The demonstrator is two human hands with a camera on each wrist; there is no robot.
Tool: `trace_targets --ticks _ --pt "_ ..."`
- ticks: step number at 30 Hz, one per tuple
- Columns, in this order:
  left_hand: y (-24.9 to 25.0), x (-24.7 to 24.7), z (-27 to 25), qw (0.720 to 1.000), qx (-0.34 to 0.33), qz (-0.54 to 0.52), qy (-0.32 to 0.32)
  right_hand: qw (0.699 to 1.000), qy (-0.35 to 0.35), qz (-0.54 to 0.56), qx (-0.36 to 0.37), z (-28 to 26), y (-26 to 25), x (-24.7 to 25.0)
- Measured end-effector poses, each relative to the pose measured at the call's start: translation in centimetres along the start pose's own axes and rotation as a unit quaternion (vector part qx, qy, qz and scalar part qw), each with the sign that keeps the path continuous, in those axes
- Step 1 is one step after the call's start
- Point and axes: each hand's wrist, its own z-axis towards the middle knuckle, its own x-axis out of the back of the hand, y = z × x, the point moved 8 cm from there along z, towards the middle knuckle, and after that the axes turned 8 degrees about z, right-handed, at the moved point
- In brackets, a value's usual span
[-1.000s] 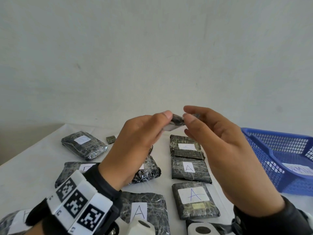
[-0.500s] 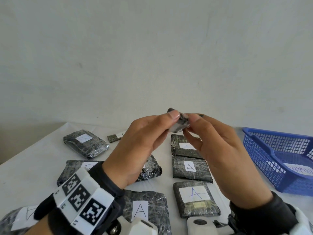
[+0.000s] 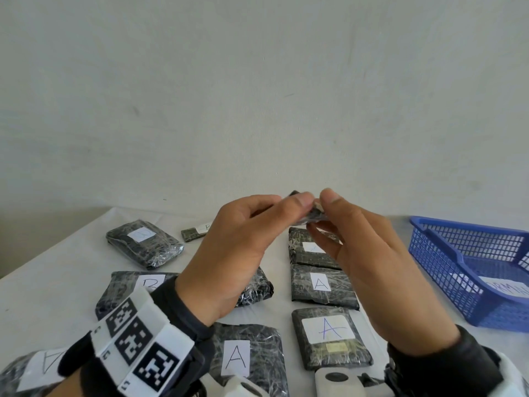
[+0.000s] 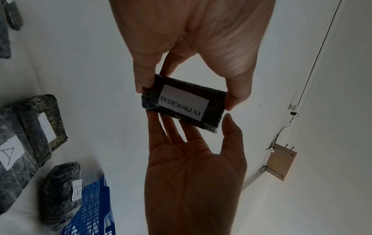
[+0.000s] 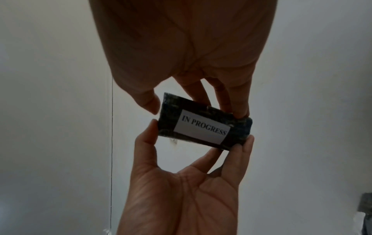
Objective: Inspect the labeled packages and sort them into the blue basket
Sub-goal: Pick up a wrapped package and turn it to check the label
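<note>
A small black wrapped package (image 3: 314, 216) with a white label reading "IN PROGRESS" (image 4: 182, 103) is held up above the table between both hands. My left hand (image 3: 297, 204) pinches its short ends between thumb and fingers, plain in the right wrist view (image 5: 199, 136). My right hand (image 3: 323, 213) holds it from the other side, fingertips (image 5: 240, 114) on one end and thumb at the other. The blue basket (image 3: 446, 265) stands on the table at the right, a white label lying inside it.
Several black wrapped packages lie on the white table below the hands, some marked A (image 3: 329, 336) (image 3: 320, 285) (image 3: 237, 359), one marked B (image 3: 143, 285). A thicker one (image 3: 143, 247) and a small flat one (image 3: 191, 233) lie further back. A plain wall rises behind.
The small package has been turned between the fingertips, and its near edge now sits higher. Both hands stay raised at about the same place.
</note>
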Motion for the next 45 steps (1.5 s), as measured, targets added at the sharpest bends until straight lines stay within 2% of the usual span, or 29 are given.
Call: trace_targets --ticks 3,5,7,9,11,13,18,22,27,31,33,36,39,43,45 --pt "-0.5 0.8 0.1 0.999 0.008 0.033 0.031 0.999 0.016 0.033 -0.027 0.1 0.5 0.3" --pt "-1.4 1.4 0.1 0.997 0.039 0.044 0.052 0.994 0.030 0.089 -0.063 0.4 1.5 1.2" --pt "-1.9 1.2 0.1 0.997 0.049 0.050 0.030 0.985 0.038 0.134 -0.105 0.5 2.3 1.7" --pt "-1.8 0.7 0.2 0.999 0.043 0.017 0.010 0.989 0.045 0.088 -0.113 0.6 2.8 2.3" --pt "-1.6 1.1 0.4 0.999 0.038 -0.001 0.037 0.994 0.059 0.014 -0.094 0.7 2.9 2.8" --pt "-1.4 2.1 0.6 0.997 0.019 0.024 0.073 0.994 0.055 -0.051 -0.073 0.8 2.6 2.8" --pt "0.3 2.5 0.4 0.982 -0.072 0.149 0.087 0.989 0.009 -0.139 -0.053 0.6 1.8 1.7" --pt "1.8 1.4 -0.5 0.953 -0.151 0.244 0.094 0.992 -0.035 -0.090 -0.084 0.2 1.6 0.7" --pt "2.0 0.8 -0.8 0.950 -0.185 0.239 0.082 0.994 -0.042 -0.006 -0.105 0.0 2.0 0.8" --pt "1.7 0.6 -0.6 0.963 -0.173 0.200 0.056 0.994 -0.029 0.049 -0.089 0.2 2.2 1.1" --pt "1.3 0.6 -0.5 0.969 -0.159 0.186 0.045 0.997 -0.020 0.039 -0.067 0.4 1.6 1.1" --pt "0.4 0.4 -0.2 0.981 -0.095 0.171 -0.005 0.998 -0.008 0.041 -0.042 0.4 0.5 1.0" --pt "-0.4 0.0 -0.1 0.992 -0.036 0.114 -0.046 0.998 -0.036 0.044 -0.027 0.2 -0.1 0.5" --pt "-1.1 -0.5 0.1 0.997 -0.007 0.047 -0.065 0.999 -0.041 0.020 -0.014 0.2 -0.4 0.3" --pt "-1.5 -0.2 0.2 0.999 0.005 0.020 -0.047 0.999 -0.041 0.018 -0.013 0.1 -0.3 0.3"
